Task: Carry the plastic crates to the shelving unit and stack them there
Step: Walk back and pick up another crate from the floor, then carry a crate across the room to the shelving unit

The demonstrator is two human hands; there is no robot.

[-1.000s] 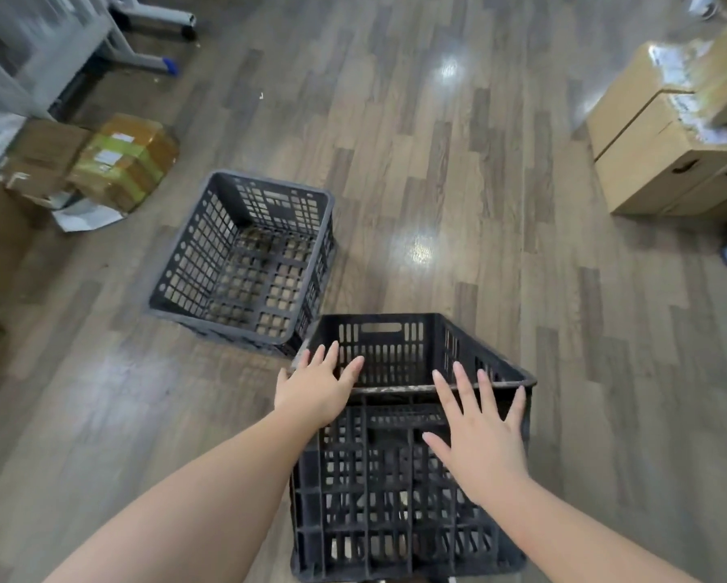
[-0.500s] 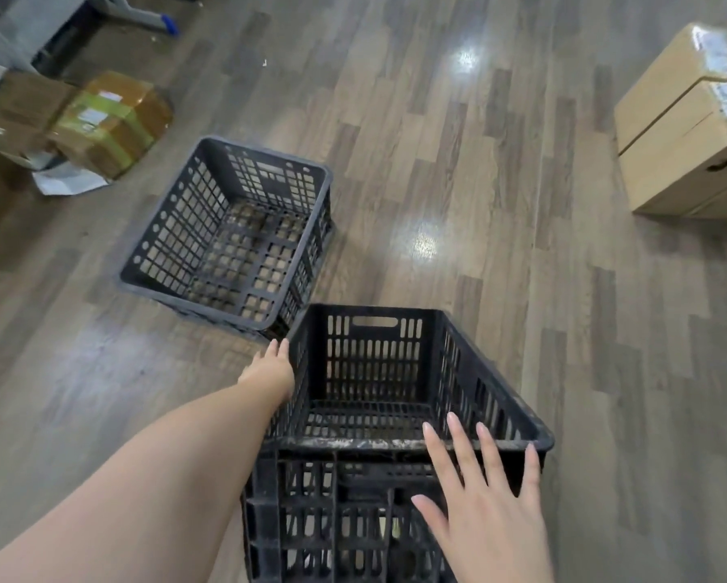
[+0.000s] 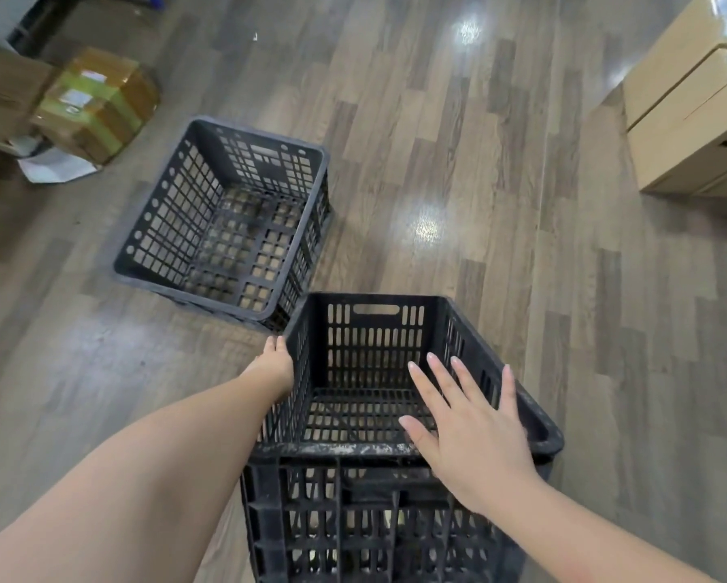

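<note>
A black slatted plastic crate (image 3: 374, 342) stands on the wood-pattern floor right in front of me, with nothing inside. My left hand (image 3: 275, 363) lies against the outside of its left wall near the rim, fingers stretched forward. My right hand (image 3: 471, 431) hovers open, fingers spread, over the crate's near right corner. A second black crate (image 3: 172, 204), also with nothing in it, sits on the floor further ahead to the left, its corner nearly touching the near crate.
Taped cardboard boxes (image 3: 97, 103) and a white sheet (image 3: 55, 168) lie at the far left. Large tan cartons (image 3: 690, 119) are stacked at the far right. Bare floor (image 3: 458, 183) runs ahead between them.
My left hand slid from the near rim down the crate's left side. My right hand moved rightward over the near right corner. The view has closed in on the near crate.
</note>
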